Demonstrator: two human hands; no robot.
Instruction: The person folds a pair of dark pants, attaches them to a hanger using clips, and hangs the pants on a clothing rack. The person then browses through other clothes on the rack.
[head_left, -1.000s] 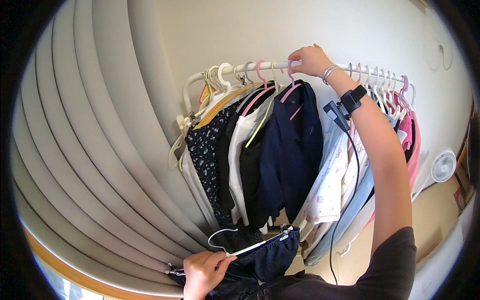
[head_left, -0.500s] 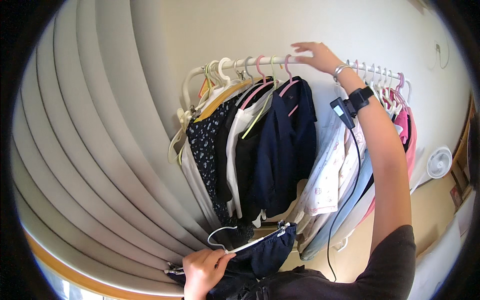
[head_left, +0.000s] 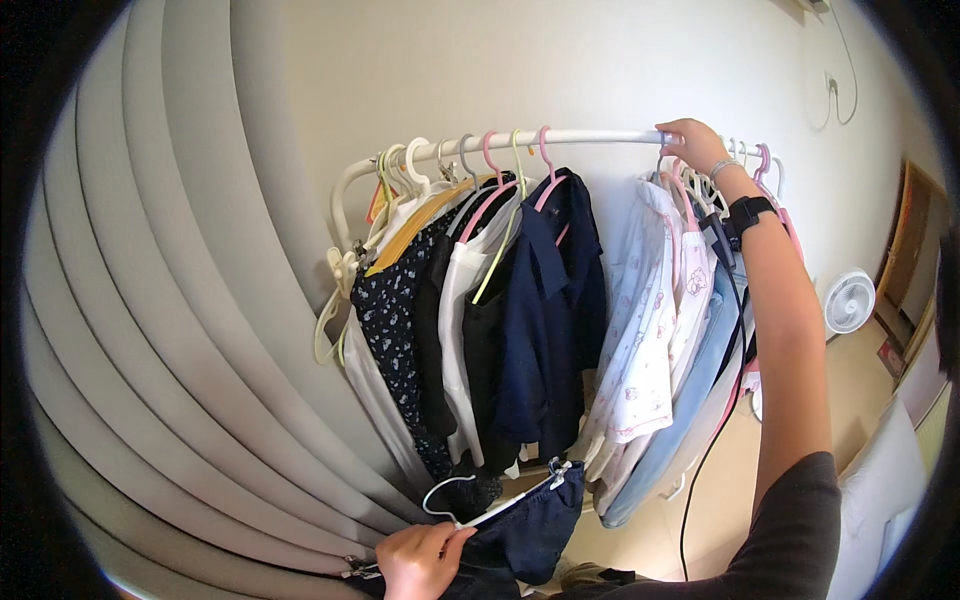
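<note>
My left hand (head_left: 422,562) is closed on the middle of a white clip hanger (head_left: 497,512), just below its hook. Dark navy bottoms (head_left: 545,528) hang from its clips, low in front of the rack. At the right half of the white rail (head_left: 610,137), my right hand (head_left: 697,143) is closed over the rail at the grey hook of a clothes hanger (head_left: 661,152); its palm side is hidden. Beneath it hang a pale printed shirt (head_left: 645,400) and light blue garments (head_left: 690,400). A navy jacket (head_left: 545,310) on a pink hanger hangs to the left, apart from that group.
A dark patterned garment (head_left: 400,330) and several others crowd the rail's left end. Grey pleated panels (head_left: 200,300) rise at the left. A white fan (head_left: 849,300) stands at the right, and a black cable (head_left: 690,500) trails from my right wrist.
My right hand has come down from above the rail onto it, farther right, among the hanger hooks. The view has shifted slightly. My left hand still holds the clip hanger.
</note>
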